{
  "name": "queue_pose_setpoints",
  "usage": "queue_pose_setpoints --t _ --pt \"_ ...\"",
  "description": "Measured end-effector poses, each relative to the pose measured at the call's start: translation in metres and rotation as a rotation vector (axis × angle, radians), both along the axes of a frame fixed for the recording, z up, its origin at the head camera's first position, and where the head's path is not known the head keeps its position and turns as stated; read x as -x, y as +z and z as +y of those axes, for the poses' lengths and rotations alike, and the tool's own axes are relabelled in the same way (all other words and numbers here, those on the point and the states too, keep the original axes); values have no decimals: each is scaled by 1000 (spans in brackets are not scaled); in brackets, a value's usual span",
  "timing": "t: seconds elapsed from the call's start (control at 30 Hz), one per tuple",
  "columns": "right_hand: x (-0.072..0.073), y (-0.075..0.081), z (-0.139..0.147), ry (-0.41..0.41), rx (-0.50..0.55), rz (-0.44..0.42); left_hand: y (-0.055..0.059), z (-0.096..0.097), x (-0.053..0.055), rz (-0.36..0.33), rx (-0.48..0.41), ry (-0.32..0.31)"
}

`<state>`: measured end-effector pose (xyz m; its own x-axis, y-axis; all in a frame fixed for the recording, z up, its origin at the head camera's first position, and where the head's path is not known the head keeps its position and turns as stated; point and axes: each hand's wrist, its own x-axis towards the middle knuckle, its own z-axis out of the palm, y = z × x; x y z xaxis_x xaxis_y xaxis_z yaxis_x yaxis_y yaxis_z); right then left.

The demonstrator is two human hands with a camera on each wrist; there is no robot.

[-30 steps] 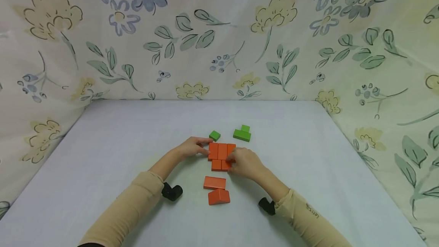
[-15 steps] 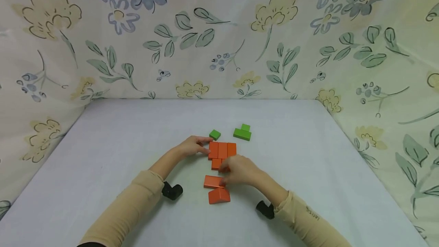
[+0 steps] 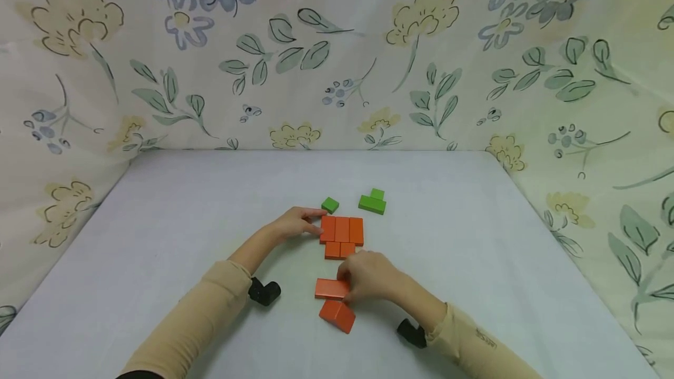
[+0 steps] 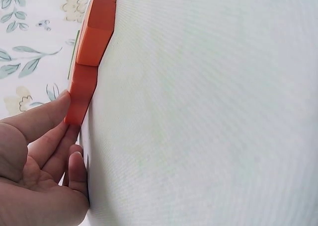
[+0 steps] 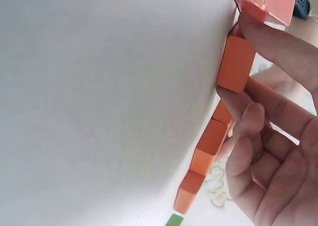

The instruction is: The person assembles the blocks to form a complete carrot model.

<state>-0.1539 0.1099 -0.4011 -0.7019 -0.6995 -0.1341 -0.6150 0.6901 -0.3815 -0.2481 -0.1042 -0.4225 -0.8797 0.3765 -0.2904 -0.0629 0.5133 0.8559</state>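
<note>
Several orange toy blocks lie pushed together in the middle of the table: upright rectangles (image 3: 341,229) with two smaller blocks (image 3: 339,250) against their near side. At the left end of that group, my left hand (image 3: 291,224) touches the outer block (image 4: 82,97) with outstretched index finger and thumb. Nearer to me, my right hand (image 3: 374,276) pinches the right end of a long orange rectangular block (image 3: 329,289) between thumb and fingers. A roof-shaped orange block (image 3: 337,316) sits just on its near side, turned at an angle, close to the right thumb in the right wrist view.
Beyond the orange group lie a small green block (image 3: 330,204) and a long green block (image 3: 372,206) with a little green cube (image 3: 377,194) behind it. Black wrist devices (image 3: 265,292) show at both sleeves. Flowered cloth (image 3: 337,63) hangs behind the white table (image 3: 210,186).
My right hand has left the orange group, come nearer to me and taken hold of the long rectangular block, which slid slightly nearer. The roof-shaped block turned. My left hand stayed put.
</note>
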Motion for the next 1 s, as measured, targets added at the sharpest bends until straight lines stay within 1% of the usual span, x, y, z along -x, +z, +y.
queue_pose_setpoints --t 0.2,0.3,0.43,0.53,0.7,1.0 --pt "-9 3 8 11 14 -16 1 0 0 -1 -7 6" --pt "-9 4 12 -23 41 -3 1 0 0 -1 -7 9" --pt "-5 4 17 -98 77 30 1 0 0 -7 -9 7" --pt "0 4 20 -126 97 47 1 0 0 -12 -16 8" --pt "5 4 21 -127 103 57 1 0 0 -21 -21 17" --pt "7 0 16 -126 104 91 1 1 0 -12 -5 12"
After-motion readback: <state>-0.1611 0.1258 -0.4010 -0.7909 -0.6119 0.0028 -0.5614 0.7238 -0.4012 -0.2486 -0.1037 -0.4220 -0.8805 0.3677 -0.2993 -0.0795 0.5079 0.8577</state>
